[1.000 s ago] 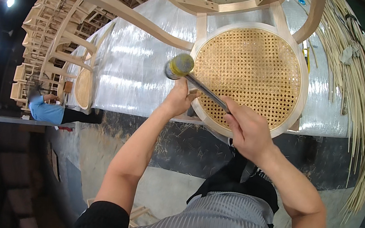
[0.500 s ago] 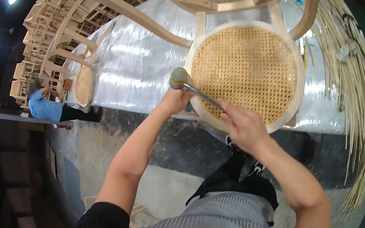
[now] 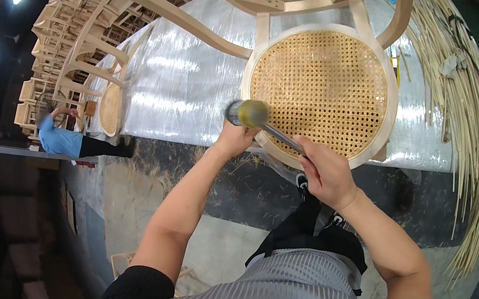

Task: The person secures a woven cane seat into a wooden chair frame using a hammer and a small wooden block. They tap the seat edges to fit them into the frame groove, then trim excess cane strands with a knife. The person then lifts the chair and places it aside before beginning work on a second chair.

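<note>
A mallet [image 3: 254,114] with a yellowish, motion-blurred head is in my right hand [image 3: 329,176], fingers wrapped round its grey handle. The head hangs over the left front rim of a round wooden chair seat [image 3: 389,111], and hides part of my left hand [image 3: 235,138]. That hand is closed at the edge of the seat; what it holds there, if anything, I cannot make out. Woven cane webbing [image 3: 319,87] fills the seat ring. The chair's curved wooden arms and back [image 3: 260,5] reach away beyond the seat.
Shiny plastic film [image 3: 180,89] covers the work surface. Long cane strips [image 3: 459,123] lie in a bundle at the right. Many wooden chair frames [image 3: 78,15] are stacked at the far left, near a person in blue [image 3: 61,135]. Shavings litter the dark floor mat [image 3: 203,178].
The mallet head has shifted right and looks larger, lifted closer to the camera. My right hand has moved slightly right and down. My left hand remains at the seat's edge.
</note>
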Available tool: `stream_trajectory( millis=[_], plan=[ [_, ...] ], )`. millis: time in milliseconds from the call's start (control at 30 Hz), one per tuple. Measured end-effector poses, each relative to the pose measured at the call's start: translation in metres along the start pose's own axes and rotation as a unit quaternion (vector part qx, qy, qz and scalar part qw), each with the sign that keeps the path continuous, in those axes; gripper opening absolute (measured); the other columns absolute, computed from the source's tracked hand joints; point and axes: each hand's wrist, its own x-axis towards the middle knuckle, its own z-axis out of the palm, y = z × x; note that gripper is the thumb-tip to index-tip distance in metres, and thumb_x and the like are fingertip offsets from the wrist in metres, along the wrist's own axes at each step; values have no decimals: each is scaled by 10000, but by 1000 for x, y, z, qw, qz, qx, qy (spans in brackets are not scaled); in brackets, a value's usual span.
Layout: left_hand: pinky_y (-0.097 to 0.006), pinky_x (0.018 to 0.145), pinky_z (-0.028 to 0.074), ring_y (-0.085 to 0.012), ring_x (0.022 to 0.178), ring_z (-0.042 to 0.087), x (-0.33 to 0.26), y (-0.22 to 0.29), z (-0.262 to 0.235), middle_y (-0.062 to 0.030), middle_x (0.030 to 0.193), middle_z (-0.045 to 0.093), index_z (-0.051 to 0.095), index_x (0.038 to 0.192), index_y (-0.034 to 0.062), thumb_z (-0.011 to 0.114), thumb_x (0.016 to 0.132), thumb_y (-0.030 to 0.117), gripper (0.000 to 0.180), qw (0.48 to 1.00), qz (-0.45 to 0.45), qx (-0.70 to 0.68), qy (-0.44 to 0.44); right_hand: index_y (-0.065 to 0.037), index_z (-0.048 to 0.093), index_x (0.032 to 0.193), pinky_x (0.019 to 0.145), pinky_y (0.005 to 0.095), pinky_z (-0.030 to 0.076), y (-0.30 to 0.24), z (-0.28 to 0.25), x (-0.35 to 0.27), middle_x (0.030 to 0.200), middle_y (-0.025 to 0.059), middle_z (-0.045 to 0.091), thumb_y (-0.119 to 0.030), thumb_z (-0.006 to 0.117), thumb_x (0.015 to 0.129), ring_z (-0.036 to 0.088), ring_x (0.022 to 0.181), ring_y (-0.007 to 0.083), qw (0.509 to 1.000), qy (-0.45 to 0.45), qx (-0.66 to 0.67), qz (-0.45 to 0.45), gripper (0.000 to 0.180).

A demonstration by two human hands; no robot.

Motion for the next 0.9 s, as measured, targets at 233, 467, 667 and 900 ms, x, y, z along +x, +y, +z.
stream_trajectory(
  millis=[233,467,667,900],
  plan=[
    [-396,938,589,-267,1062,704,-13,19,27,-189,1202,693,512,1365,-55,690,1006,34,411,979,22,-27,200,-40,632,1379,754,452,593,-8,-13,-6,1015,179,744,-118,680,1000,740,882,363,1000,4,7,9,389],
    [-423,958,561,-331,1124,691,-23,41,34,-169,1227,681,590,1277,-18,713,967,19,336,985,-48,-73,152,-72,613,1427,714,459,567,-14,-22,-14,947,158,712,-107,694,983,710,825,360,999,-26,-37,10,453],
    [-481,987,518,-364,1108,673,-35,43,44,-151,1155,700,656,1189,58,735,949,57,253,974,-50,-118,188,-76,615,1410,688,450,566,-4,-25,-26,891,151,697,-65,717,947,707,796,338,994,-75,-80,15,474],
    [-475,955,538,-401,1131,635,-33,50,55,-201,1222,644,600,1259,16,755,948,72,351,978,16,-36,203,-73,610,1403,695,458,566,8,-32,-41,916,159,707,-92,698,974,707,812,348,989,-104,-106,17,439]
  ],
)
